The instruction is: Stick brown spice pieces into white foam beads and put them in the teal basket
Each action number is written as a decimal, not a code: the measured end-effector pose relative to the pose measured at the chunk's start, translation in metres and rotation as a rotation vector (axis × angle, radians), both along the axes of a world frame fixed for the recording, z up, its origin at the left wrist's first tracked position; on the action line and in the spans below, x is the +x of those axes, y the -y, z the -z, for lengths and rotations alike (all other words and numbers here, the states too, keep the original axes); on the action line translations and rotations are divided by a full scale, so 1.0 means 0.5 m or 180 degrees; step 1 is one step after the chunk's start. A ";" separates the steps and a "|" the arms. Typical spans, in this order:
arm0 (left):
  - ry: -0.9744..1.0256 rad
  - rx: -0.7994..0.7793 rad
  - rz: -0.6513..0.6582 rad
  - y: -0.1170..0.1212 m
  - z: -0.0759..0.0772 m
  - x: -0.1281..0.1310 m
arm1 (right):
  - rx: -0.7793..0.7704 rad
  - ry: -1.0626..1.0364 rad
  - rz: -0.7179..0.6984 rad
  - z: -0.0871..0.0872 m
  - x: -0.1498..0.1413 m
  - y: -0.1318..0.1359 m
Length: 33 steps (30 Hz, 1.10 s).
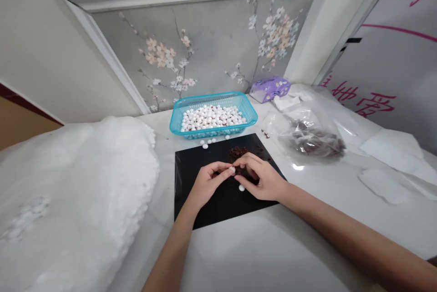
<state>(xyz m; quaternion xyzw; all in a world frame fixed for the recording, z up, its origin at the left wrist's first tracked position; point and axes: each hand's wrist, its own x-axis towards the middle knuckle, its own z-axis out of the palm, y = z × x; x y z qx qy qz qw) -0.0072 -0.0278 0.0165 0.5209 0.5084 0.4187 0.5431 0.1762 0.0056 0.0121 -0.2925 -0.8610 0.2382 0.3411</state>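
White ball (pixel 232 170) above a black mat (pixel 218 207).
Pinches it in the left hand (pixel 206 184); curls the right hand (pixel 262 177) beside it, near brown flakes (pixel 236 151); cannot tell if holding anything there.

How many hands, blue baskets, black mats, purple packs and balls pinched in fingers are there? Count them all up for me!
Hands: 2 (left hand, right hand)
Blue basket: 1
Black mat: 1
Purple pack: 1
Pinched ball: 1
Total: 6
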 end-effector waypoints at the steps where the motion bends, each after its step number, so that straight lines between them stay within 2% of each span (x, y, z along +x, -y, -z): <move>1: 0.0026 -0.0014 -0.0004 0.000 0.001 0.000 | -0.0003 0.0034 0.0038 0.001 0.000 0.000; 27: -0.0059 -0.0030 -0.0039 -0.001 -0.003 -0.004 | -0.0046 -0.0106 0.0079 0.017 -0.012 0.007; 33: -0.0035 -0.0003 0.0014 -0.001 0.004 -0.008 | -0.0086 -0.0178 0.0024 0.018 -0.015 0.007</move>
